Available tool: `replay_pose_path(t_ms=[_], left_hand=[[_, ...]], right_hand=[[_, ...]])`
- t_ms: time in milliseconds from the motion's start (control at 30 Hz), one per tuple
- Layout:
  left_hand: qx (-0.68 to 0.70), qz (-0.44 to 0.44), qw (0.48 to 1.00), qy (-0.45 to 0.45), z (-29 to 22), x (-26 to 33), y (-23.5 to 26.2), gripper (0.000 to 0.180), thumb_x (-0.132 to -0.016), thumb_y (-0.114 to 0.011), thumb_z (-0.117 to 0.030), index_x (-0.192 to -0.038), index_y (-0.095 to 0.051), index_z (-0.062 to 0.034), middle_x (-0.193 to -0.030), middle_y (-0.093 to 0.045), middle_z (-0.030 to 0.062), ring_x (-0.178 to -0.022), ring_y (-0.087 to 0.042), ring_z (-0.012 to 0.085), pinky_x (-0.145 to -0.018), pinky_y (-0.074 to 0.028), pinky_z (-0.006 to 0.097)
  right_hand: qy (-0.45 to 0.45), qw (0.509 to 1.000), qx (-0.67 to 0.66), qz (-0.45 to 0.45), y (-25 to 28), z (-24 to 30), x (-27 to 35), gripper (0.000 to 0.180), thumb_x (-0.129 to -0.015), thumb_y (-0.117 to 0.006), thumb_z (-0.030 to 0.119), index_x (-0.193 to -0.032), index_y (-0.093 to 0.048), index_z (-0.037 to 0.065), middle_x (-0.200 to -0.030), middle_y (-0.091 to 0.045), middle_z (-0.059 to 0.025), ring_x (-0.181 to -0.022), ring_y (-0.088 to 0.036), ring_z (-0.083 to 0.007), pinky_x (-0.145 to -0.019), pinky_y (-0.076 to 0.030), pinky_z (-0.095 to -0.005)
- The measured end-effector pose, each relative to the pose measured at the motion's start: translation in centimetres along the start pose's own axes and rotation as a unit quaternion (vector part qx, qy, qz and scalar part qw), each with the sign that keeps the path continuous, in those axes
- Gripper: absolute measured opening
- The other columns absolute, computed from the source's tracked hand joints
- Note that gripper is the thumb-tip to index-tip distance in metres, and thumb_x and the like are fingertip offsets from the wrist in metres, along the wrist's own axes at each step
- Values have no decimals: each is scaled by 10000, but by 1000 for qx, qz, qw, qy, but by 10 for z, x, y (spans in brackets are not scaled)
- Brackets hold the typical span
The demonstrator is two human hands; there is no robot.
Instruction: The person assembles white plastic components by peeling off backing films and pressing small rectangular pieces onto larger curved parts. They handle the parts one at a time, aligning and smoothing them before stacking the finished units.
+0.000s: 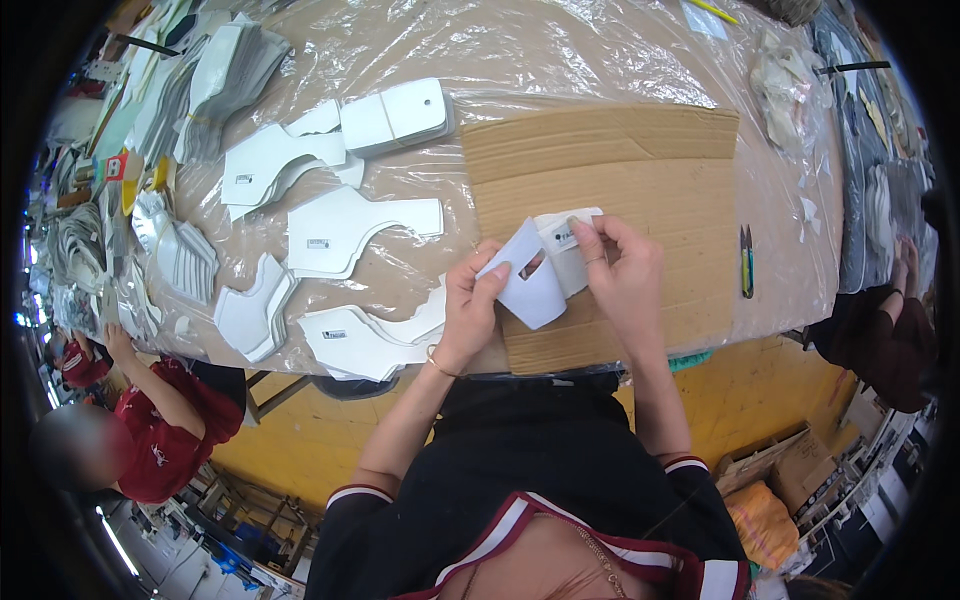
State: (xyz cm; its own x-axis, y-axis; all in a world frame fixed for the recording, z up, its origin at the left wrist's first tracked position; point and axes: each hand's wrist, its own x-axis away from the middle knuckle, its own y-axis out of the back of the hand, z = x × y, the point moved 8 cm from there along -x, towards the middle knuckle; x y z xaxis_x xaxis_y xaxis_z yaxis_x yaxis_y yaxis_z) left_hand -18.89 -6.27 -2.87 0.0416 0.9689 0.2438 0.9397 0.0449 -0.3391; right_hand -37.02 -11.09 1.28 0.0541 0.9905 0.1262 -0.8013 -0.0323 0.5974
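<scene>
My left hand [468, 305] pinches a white cut piece [532, 302] with a small rectangular window in it, its thumb lying on the front. In my right hand [628, 278] is a whitish label strip [568, 268] with a small dark printed mark, gripped between thumb and fingers. The strip's lower part touches or passes behind the cut piece's right edge; I cannot tell which. Both hands are above a brown cardboard sheet [650, 180]. Left of them lie stacks of white shaped pieces [335, 235] with small dark-printed labels, the nearest stack [365, 345] close to my left wrist.
A banded stack of white panels [395, 115] lies farther back on the plastic-covered table [350, 45]. Pens [747, 262] rest right of the cardboard. More stacked pieces [225, 90] fill the far left. Co-workers are at the left [165, 430] and right [880, 330] edges.
</scene>
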Motion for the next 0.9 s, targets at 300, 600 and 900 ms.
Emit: replay_pose_path(t_ms=[300,600,900], left_hand=[[141,-128,980,55,2,11,33,494,-863,-539,-231,-1198,-561,132,-1072,-661,192,-954,-660,245,-867,-514,333],[77,-260,943,-192,-143,79,103,366,-822,-529,-315,-831,-543,51,-887,-531,152,-768,-558,200,-703,-476,295],[60,-123,974,-180,-139,70,60,288,-831,-519,-288,-788,-500,-4,-889,-460,98,-890,-552,241,-833,-442,377]], right_hand=[[-75,991,-111,23,64,-37,-6,231,-960,-653,183,-963,-690,-45,-674,-607,-25,-608,-506,-79,-555,-426,-270],[4,996,38,-82,53,-25,14,238,-927,-667,123,-1102,-666,-38,-894,-626,-136,-650,-615,-225,-574,-483,-326],[248,912,322,59,25,-7,39,525,-922,-614,369,-1351,-570,69,-1499,-419,-166,-1413,-344,-352,-1130,-296,-498]])
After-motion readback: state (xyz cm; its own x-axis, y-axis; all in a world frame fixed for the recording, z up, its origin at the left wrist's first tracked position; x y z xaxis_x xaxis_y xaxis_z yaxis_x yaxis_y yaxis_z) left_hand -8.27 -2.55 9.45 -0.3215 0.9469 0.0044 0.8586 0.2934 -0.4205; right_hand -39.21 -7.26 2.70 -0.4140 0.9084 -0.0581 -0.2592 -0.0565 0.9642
